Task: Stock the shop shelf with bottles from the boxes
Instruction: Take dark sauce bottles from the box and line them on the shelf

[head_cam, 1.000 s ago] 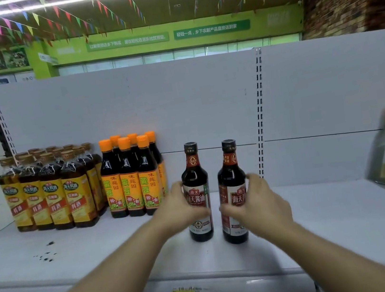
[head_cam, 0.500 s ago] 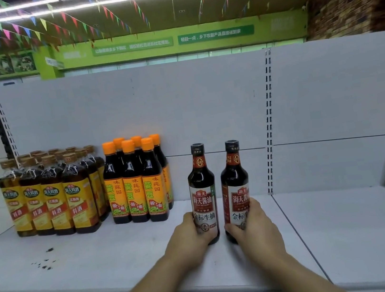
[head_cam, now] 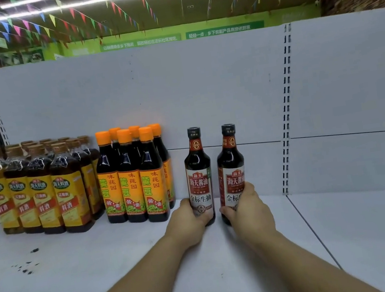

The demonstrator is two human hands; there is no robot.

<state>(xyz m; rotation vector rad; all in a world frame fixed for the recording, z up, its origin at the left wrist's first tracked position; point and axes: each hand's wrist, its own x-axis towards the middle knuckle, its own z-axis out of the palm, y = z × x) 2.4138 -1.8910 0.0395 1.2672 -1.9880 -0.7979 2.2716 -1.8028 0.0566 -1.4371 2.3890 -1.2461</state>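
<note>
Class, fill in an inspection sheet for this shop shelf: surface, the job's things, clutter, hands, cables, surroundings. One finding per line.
Surface: white shelf, with dark specks near its left front.
Job's things: two black-capped soy sauce bottles, left bottle and right bottle, upright, side by side with a gap between them; orange-capped bottles and yellow-label bottles grouped to their left.
Clutter: nothing seen beyond the specks.
Hands: left hand grips the left bottle low down; right hand grips the right bottle low down.
Cables: nothing seen.
Surroundings: white back panel, coloured bunting, green banner.
</note>
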